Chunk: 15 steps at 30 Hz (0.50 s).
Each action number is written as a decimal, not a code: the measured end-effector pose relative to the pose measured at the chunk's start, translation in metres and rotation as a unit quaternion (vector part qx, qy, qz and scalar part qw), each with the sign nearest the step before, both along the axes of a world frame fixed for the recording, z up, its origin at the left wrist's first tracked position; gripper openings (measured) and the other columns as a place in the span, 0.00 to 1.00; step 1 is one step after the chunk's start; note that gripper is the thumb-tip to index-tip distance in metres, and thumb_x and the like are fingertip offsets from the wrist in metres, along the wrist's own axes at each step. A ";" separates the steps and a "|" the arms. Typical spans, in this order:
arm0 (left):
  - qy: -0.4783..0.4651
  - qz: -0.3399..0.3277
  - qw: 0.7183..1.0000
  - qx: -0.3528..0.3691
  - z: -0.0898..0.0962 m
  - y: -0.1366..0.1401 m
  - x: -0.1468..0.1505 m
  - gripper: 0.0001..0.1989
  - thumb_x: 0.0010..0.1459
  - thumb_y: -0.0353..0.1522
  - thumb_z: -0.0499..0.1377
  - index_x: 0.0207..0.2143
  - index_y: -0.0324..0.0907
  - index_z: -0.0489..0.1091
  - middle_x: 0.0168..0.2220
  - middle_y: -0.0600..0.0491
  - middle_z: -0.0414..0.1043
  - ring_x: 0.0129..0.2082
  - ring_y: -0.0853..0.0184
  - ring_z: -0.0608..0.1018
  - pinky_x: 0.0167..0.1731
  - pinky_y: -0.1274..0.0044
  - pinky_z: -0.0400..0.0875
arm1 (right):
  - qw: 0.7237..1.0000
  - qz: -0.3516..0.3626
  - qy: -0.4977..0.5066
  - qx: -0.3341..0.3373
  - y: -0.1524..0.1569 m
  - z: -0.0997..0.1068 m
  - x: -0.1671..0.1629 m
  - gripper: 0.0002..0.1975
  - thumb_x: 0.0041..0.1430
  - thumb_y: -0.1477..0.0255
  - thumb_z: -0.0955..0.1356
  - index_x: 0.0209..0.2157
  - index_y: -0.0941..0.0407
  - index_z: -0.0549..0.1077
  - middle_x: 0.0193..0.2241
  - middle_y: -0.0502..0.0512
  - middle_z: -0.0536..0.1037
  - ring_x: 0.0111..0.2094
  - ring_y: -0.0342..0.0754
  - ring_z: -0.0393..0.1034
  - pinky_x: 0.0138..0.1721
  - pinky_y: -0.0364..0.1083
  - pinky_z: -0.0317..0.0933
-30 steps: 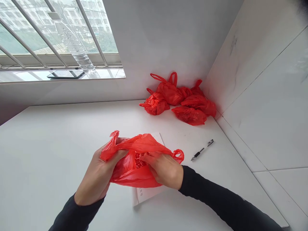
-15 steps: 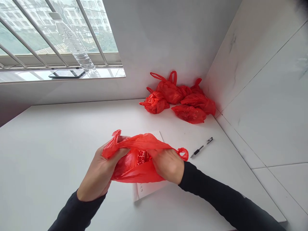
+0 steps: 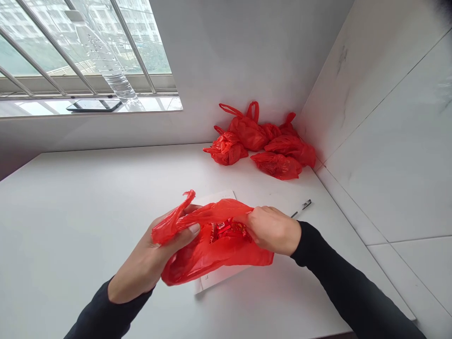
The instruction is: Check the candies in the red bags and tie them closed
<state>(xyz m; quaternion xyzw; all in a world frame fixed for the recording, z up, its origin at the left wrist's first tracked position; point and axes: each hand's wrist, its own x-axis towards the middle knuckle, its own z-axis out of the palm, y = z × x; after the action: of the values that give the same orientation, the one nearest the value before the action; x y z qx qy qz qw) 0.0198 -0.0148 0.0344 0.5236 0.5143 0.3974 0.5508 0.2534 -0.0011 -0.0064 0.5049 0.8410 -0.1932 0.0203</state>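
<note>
A thin red plastic bag hangs between my hands, its mouth spread wide toward me. Small shiny red wrapped packets show inside it; their exact kind is unclear. My left hand grips the bag's left side, thumb over the rim and one handle sticking up beside it. At the right end of the mouth, my right hand is closed with curled fingers on the bag's edge, the fingertips partly hidden. Beneath the bag lies a white paper or notebook, mostly covered.
Several red plastic bags sit bunched in the far right corner of the white table. A pen lies partly behind my right hand. On the windowsill are a clear water bottle and a dark flat device.
My right hand has come back from inside the bag to the right end of its mouth. The mouth is stretched wider, and more of the red packets show.
</note>
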 end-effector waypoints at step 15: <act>-0.014 -0.076 0.993 -0.084 0.004 -0.004 -0.015 0.16 0.44 0.45 0.71 0.25 0.44 0.75 0.25 0.51 0.73 0.26 0.64 0.75 0.25 0.77 0.74 | 0.984 0.160 0.016 -0.074 -0.018 0.001 0.000 0.12 0.56 0.79 0.66 0.38 0.53 0.77 0.33 0.51 0.79 0.30 0.46 0.66 0.27 0.45 0.49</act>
<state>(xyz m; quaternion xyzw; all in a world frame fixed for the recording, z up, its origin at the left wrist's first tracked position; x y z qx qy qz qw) 0.0052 -0.0190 0.0382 0.5079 0.4968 0.3170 0.6283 0.2533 -0.0190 -0.0053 0.3576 0.8945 -0.2575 0.0750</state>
